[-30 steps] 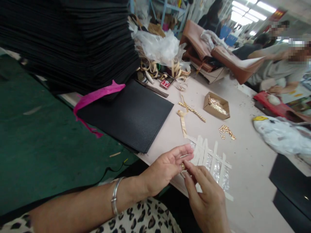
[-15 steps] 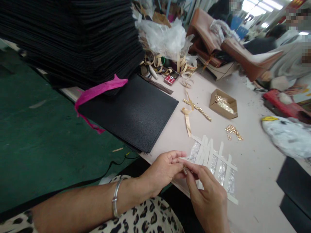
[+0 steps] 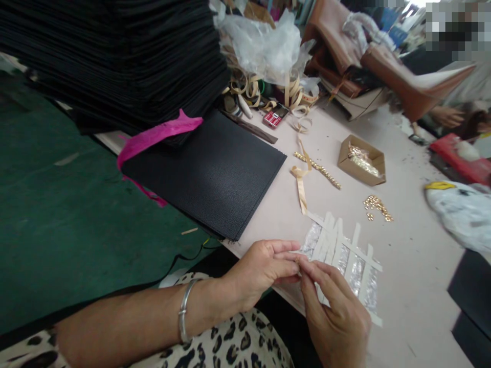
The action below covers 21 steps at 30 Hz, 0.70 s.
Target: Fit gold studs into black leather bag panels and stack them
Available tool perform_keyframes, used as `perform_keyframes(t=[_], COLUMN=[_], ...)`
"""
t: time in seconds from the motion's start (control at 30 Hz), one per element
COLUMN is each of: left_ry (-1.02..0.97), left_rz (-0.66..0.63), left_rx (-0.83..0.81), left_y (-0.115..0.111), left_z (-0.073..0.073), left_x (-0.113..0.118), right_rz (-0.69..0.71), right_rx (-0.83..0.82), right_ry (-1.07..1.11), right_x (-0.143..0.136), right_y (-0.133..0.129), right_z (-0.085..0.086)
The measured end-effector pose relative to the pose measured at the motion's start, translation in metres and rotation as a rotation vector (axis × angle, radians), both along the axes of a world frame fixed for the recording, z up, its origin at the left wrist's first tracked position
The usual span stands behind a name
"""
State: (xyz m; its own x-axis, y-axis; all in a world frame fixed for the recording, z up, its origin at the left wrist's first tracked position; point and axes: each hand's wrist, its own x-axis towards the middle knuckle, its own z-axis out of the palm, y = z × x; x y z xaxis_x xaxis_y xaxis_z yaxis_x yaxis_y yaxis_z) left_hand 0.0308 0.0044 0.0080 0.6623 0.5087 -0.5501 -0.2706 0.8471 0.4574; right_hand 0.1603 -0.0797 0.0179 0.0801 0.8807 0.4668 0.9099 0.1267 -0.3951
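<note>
Left hand [image 3: 255, 273] and right hand [image 3: 339, 312] are meeting fingertip to fingertip beside pale strips [image 3: 326, 240]; the small gold piece, showing a second ago, is now apparently hiding between them, suggesting continuing close fingerwork; which is gripping, one cannot tell.

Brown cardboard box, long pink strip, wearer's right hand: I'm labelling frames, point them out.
Brown cardboard box [image 3: 344, 154], head view, left wall.
Long pink strip [image 3: 157, 137], head view, upper band.
Wearer's right hand [image 3: 340, 311], head view, back.

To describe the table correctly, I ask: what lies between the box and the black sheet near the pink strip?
In the head view, a gold strip and a beige ribbon lie between box and sheet.
</note>
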Motion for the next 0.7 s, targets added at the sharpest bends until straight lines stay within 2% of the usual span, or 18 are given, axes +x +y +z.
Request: perform_keyframes(t=[0.17,0.3,0.47,0.6,0.7], left_ry=[-0.006,-0.002,0.014,0.044,0.048], left_rz=[0.036,0.05,0.056,0.095,0.122], left_rx=[-0.023,-0.028,-0.019,-0.023,-0.036], left_y=[0.001,0.003,0.003,0.004,0.006], left_z=[-0.001,0.0,0.001,0.003,0.006], left_x=[-0.001,-0.001,-0.003,-0.005,-0.011], right_rz=[0.019,0.071,0.281,0.347,0.415], right_rx=[0.01,0.034,-0.017,0.002,0.018], right_ry=[-0.02,-0.122,-0.414,-0.533,-0.589], right_x=[-0.002,0.002,0.019,0.03,0.027], right_y=[0.002,0.003,0.003,0.012,0.021], right_z=[0.001,0.0,-0.001,0.0,0.003])
